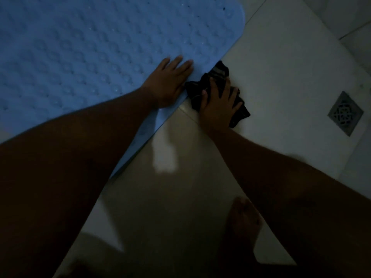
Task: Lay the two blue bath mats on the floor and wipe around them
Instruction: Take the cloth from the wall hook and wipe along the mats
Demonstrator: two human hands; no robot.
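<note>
- The pale, glossy tiled floor (281, 57) fills the right side and the bottom of the dim view. Thin grout lines cross it, and a soft bright reflection lies on the tiles between the two arms.
- One light-blue rubber bath mat (80, 47), with a rounded corner and rows of raised bumps, lies flat on the floor across the upper left. Its long straight edge runs diagonally from the upper right down to the lower left. Only this one mat is in view.
- Two bare forearms reach in from the bottom corners, the left one crossing over the mat's edge.
- The left hand (166, 85) rests palm down on the mat, just inside that edge. Its fingers (176, 61) are straight, slightly spread and relaxed, and they hold nothing.
- The right hand (216, 105) lies on a dark, crumpled cloth with faint lighter stripes (241, 114). Its fingers (226, 85) are spread over the cloth and press it to the tile rather than closing round it.
- The cloth sits on the floor, touching the mat's edge just beside the left hand. Bunched folds stick out above and to the right of the right hand.
- A square grey metal floor drain with a patterned grate (345, 113) is set in the tile at the far right, well apart from the cloth.
- A bare foot (243, 221) stands on the tile near the bottom, in deep shadow.
</note>
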